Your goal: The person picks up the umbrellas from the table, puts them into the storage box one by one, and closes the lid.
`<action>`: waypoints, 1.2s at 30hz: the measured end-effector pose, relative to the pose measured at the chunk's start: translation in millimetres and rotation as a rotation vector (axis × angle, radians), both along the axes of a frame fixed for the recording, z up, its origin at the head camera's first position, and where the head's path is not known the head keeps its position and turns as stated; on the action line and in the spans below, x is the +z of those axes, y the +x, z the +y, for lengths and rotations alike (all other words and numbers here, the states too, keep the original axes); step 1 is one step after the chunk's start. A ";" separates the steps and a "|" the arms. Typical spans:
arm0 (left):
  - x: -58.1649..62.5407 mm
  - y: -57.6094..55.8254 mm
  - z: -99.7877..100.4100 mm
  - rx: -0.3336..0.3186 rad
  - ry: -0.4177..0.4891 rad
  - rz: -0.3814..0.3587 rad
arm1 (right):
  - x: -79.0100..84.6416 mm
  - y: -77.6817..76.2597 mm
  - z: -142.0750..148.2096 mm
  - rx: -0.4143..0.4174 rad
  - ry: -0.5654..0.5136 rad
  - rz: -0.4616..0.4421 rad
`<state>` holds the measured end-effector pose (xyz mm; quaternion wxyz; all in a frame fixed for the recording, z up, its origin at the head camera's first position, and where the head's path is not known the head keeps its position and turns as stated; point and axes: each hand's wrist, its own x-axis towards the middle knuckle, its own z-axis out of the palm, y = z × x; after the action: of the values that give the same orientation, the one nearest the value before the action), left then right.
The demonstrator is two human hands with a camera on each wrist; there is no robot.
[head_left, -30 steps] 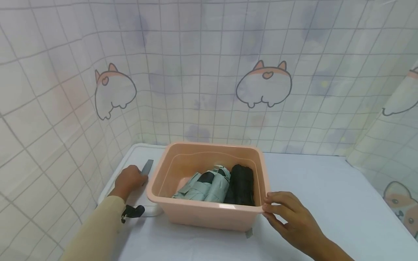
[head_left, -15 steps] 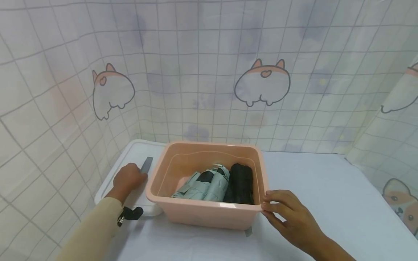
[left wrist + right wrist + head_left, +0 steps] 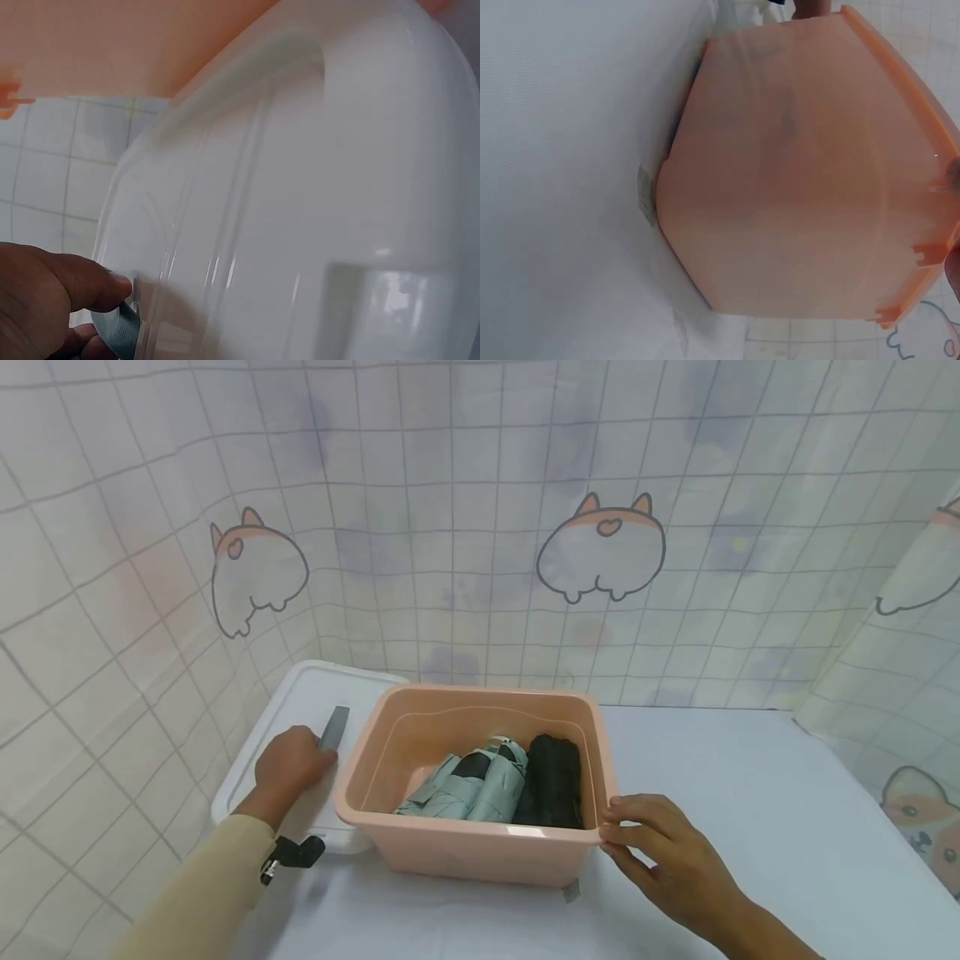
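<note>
In the head view a peach plastic bin [image 3: 480, 853] stands on the white table. Inside lie pale green folded umbrellas [image 3: 497, 792] and, to their right, a black rolled one, apparently also an umbrella [image 3: 557, 781]. My right hand [image 3: 675, 864] pinches the bin's front right corner at the rim. Left of the bin is a white plastic lid [image 3: 315, 697], partly hidden behind it. My left hand [image 3: 292, 766] grips a grey clip [image 3: 335, 725] on the lid; the left wrist view has the thumb on this clip [image 3: 118, 330] at the lid's edge.
Hanging cloth [image 3: 465, 527] with a grid and dog drawings encloses the table at the back and both sides. A small grey patch [image 3: 572, 891] lies at the bin's front right foot. White tabletop [image 3: 720, 777] stretches right of the bin.
My left hand has shifted a little left and away from me, and the lid has moved with it, its far edge rising in view. The bin and my right hand stay in place.
</note>
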<state>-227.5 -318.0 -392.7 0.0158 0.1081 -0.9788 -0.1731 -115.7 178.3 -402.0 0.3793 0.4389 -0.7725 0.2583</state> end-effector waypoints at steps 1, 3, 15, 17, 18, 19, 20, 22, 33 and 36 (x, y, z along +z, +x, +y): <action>2.1 1.1 0.6 -0.002 -0.004 0.003 | -0.3 0.1 0.0 0.001 0.000 -0.001; 4.8 2.5 0.7 -0.005 -0.020 0.012 | -0.7 -0.1 -0.2 0.004 -0.003 0.000; 19.2 5.0 -2.5 -0.021 -0.088 0.060 | 0.6 0.0 -2.4 0.013 -0.030 0.022; 22.2 5.3 -2.5 -0.026 -0.094 0.072 | 0.6 0.0 -2.6 0.010 -0.030 0.023; 23.9 5.7 -2.3 -0.029 -0.096 0.077 | 0.6 -0.1 -2.8 0.009 -0.031 0.023; 25.6 6.1 -1.9 -0.031 -0.098 0.082 | 0.6 -0.2 -2.7 0.008 -0.030 0.022; 27.2 6.5 -1.4 -0.032 -0.099 0.085 | 0.5 -0.4 -2.6 0.007 -0.030 0.021; 30.2 7.4 -0.4 -0.033 -0.102 0.089 | 0.0 -0.3 -2.2 0.002 -0.024 0.013; 41.6 10.1 2.1 -0.044 -0.131 0.092 | -3.7 -1.4 -0.8 0.004 -0.017 0.006; 45.9 10.4 3.3 -0.048 -0.136 0.091 | -4.0 -1.1 -0.6 -0.008 -0.013 0.003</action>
<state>-217.1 -314.7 -346.8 0.0632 0.0753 -0.9889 -0.1115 -116.8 177.6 -406.0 0.3842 0.4337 -0.7721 0.2612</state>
